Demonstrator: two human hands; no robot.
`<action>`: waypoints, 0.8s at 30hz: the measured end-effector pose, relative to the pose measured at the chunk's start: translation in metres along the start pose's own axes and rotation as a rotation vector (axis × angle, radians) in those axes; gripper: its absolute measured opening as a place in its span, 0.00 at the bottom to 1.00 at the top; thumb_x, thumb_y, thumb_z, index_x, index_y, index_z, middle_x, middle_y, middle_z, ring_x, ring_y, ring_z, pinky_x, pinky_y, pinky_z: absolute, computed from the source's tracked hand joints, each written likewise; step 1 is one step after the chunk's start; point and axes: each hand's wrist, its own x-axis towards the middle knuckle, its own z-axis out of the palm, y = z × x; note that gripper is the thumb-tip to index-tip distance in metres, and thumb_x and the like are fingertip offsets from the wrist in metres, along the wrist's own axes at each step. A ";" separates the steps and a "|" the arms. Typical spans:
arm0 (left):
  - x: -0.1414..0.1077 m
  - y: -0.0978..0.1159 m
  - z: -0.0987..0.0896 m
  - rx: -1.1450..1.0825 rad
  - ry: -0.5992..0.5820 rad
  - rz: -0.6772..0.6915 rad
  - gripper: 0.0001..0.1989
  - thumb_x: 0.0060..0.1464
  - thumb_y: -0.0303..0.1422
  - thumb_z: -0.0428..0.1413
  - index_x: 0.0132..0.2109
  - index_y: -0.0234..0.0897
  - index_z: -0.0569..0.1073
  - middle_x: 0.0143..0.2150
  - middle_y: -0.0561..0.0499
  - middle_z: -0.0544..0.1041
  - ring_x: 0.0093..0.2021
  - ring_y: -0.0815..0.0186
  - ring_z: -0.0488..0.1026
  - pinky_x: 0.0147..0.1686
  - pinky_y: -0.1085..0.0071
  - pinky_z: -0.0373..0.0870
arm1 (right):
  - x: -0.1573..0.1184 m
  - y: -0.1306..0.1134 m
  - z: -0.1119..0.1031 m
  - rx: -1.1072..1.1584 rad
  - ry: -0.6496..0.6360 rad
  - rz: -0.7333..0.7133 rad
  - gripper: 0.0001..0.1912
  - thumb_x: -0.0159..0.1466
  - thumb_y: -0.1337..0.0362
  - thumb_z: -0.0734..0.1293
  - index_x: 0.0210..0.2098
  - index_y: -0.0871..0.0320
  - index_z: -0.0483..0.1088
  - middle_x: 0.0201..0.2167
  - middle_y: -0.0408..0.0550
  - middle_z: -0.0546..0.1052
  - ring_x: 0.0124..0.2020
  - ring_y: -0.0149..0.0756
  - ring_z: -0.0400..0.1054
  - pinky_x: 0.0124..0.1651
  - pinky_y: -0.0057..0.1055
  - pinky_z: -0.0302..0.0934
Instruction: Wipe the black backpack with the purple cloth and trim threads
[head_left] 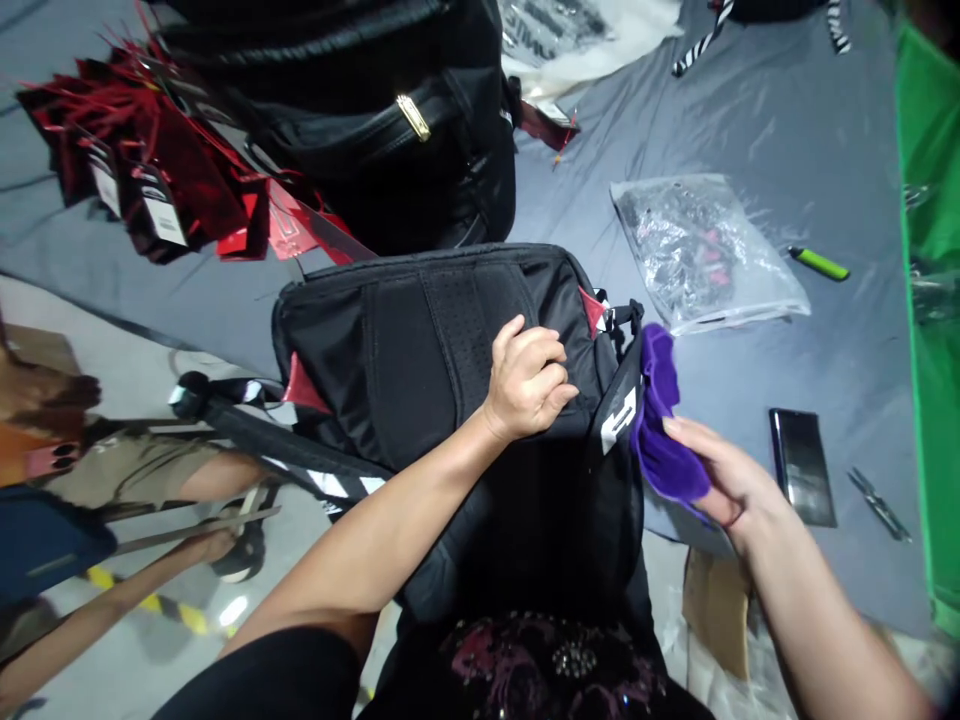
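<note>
A black backpack [405, 350] lies in front of me with its padded back panel up and red corner patches at its sides. On this panel, right of its middle, rests my left hand [529, 380], fingers curled against the black fabric. At the bag's right edge my right hand [709, 460] holds a purple cloth [660, 380], thumb on top and the other fingers hidden beneath it. The cloth touches a black strap with white lettering [619, 420]. Another strap with white stripes [300, 460] hangs off the bag's left side.
Behind stands another black bag [390, 150], with a bunch of red and black tags [150, 170] at its left. Rightward on the grey-covered table [840, 370] are a clear plastic bag [712, 250], a green cutter [819, 263], a phone [802, 465] and thread snips [879, 505]. Another person's arm [135, 600] shows at left.
</note>
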 end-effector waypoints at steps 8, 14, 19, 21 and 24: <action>0.000 0.000 0.000 0.013 0.002 0.000 0.23 0.65 0.43 0.42 0.27 0.39 0.70 0.34 0.50 0.75 0.47 0.60 0.73 0.60 0.52 0.59 | 0.021 0.006 0.041 -0.487 0.053 -0.509 0.05 0.58 0.62 0.66 0.34 0.55 0.68 0.32 0.46 0.75 0.32 0.39 0.69 0.36 0.36 0.62; -0.001 -0.001 0.000 0.023 0.020 0.031 0.21 0.65 0.43 0.44 0.28 0.38 0.71 0.34 0.49 0.75 0.47 0.60 0.73 0.59 0.52 0.59 | 0.049 0.038 0.071 -1.263 -0.194 -0.892 0.12 0.59 0.77 0.58 0.39 0.58 0.67 0.29 0.47 0.75 0.33 0.38 0.65 0.33 0.34 0.45; -0.001 -0.002 0.001 0.018 -0.001 0.016 0.23 0.65 0.44 0.43 0.27 0.39 0.70 0.34 0.50 0.75 0.47 0.61 0.73 0.61 0.54 0.58 | 0.032 0.032 0.034 -1.177 -0.217 -1.003 0.16 0.61 0.77 0.57 0.45 0.61 0.67 0.30 0.47 0.75 0.34 0.38 0.64 0.39 0.35 0.49; -0.002 -0.003 0.001 0.037 -0.020 0.012 0.25 0.65 0.45 0.41 0.26 0.40 0.71 0.34 0.50 0.76 0.47 0.61 0.73 0.61 0.54 0.58 | 0.029 0.026 0.034 -1.203 -0.230 -0.956 0.15 0.62 0.74 0.59 0.47 0.60 0.67 0.34 0.48 0.75 0.36 0.39 0.64 0.40 0.37 0.49; -0.003 -0.003 0.000 0.055 -0.035 -0.003 0.27 0.65 0.46 0.39 0.26 0.40 0.72 0.34 0.50 0.75 0.47 0.60 0.73 0.62 0.52 0.57 | 0.031 0.022 0.046 -1.279 -0.238 -0.862 0.13 0.66 0.67 0.61 0.49 0.59 0.69 0.37 0.49 0.74 0.38 0.39 0.64 0.41 0.38 0.48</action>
